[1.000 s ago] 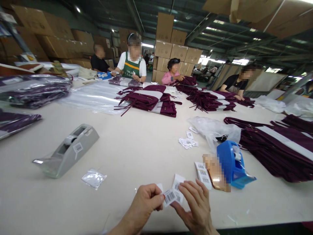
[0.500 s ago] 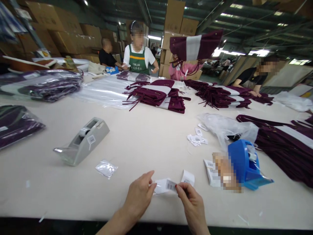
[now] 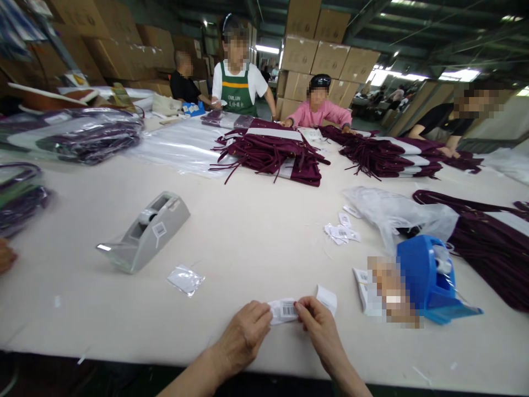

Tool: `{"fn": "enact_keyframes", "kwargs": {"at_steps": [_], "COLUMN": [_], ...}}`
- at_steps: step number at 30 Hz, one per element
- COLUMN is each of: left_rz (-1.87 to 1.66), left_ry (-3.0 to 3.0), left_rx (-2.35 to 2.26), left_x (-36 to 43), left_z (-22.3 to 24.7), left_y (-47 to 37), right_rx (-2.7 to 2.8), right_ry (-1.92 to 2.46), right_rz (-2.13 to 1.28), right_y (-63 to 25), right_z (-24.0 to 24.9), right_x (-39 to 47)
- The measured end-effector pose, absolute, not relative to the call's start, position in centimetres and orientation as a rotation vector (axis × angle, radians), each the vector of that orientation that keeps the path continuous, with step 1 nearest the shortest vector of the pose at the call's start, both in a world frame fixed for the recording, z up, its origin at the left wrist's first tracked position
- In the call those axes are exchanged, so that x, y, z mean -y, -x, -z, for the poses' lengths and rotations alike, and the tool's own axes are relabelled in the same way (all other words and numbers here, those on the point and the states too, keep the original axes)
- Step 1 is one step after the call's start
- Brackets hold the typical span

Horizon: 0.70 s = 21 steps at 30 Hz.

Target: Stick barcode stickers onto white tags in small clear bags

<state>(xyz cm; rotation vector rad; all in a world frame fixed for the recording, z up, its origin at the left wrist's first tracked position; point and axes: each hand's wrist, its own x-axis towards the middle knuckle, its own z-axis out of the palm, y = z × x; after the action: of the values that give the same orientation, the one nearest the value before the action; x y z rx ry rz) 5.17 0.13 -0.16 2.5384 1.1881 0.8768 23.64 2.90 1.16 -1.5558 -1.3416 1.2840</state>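
A white barcode label point(image 3: 284, 312) is stretched between my two hands just above the near part of the table. My left hand point(image 3: 244, 333) has its fingers pressed together on the label's left end. At the other end, beside the printed barcode, my right hand point(image 3: 320, 331) pinches it between thumb and forefinger. Just behind the right hand a curled white paper piece point(image 3: 326, 298) stands up; whether it joins the label I cannot tell. A banded stack of barcode labels point(image 3: 362, 288) lies further right, and a small clear plastic packet point(image 3: 185, 279) lies to the left.
A grey tape dispenser point(image 3: 154, 231) stands left, a blue tape dispenser point(image 3: 425, 281) right. Loose tags point(image 3: 342, 234) lie near a crumpled plastic bag point(image 3: 397, 215). Maroon cloth items point(image 3: 273, 149) are piled across the table, with co-workers behind. Another person's hand point(image 3: 5, 256) shows at the left edge.
My left fingers have closed onto the label's left end. Across the table, a co-worker in pink has lowered the raised maroon item onto the pile. A hand has appeared at the left edge.
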Motion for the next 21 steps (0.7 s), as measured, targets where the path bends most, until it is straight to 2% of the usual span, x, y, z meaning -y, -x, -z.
{"fn": "enact_keyframes", "kwargs": {"at_steps": [11, 21], "left_rz": [-0.803, -0.848], "left_ry": [-2.475, -2.382], "left_rx": [-1.043, -1.071], "left_x": [-0.5, -0.3], "left_z": [0.6, 0.7], "left_y": [-3.6, -3.6], "right_rx": [1.363, 1.519], "right_ry": [1.594, 1.676], "right_rz": [-1.342, -1.114], "right_y": [-23.3, -22.9], "right_z": [0.5, 0.1], "right_x": [-3.3, -2.4]}}
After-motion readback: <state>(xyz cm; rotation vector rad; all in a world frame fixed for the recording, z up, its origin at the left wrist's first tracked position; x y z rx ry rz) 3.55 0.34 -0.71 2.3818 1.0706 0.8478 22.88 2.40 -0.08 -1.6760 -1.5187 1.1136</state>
